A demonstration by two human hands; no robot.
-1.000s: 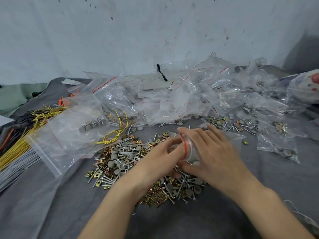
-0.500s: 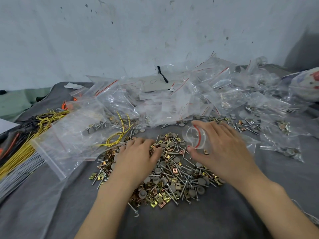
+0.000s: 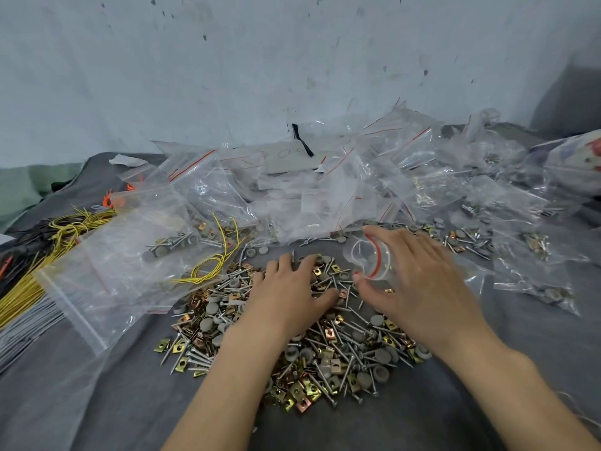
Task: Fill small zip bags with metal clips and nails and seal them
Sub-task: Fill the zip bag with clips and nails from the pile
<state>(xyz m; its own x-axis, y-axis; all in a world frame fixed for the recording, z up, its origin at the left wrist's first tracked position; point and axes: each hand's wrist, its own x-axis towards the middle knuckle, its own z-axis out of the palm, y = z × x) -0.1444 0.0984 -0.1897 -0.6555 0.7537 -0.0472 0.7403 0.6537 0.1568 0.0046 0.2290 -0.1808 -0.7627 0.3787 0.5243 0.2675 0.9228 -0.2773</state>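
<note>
From the head camera, your main risk is the mouth of the small zip bag point(image 3: 370, 259). It is thin, limp plastic held open only by your grip, so if that grip slackens the ring can collapse and whatever you bring across may land back on the grey cloth point(image 3: 422, 418). The nail points could also snag or pierce the film if they go in tip first. The pile of nails and metal clips point(image 3: 325, 346) is mixed with grey round caps point(image 3: 379, 354), so a blind scoop could pick up the wrong mix. A clip or nail caught in the red zip line would probably stop the seal from closing. Loose yellow wire point(image 3: 208, 271) lies just beside the pile's left edge, and a wide sweep could drag it in. Your left hand point(image 3: 289, 288) lies palm down on top of the pile with its fingers spread and only lightly bent, touching the hardware. You cannot tell whether anything is caught beneath it. Your right hand point(image 3: 422, 288) pinches the small bag's rim between thumb and forefinger, holding the mouth rounded and turned toward the left hand, just above the pile's far right edge. The heap of filled bags point(image 3: 325, 190) sits behind both hands.
</note>
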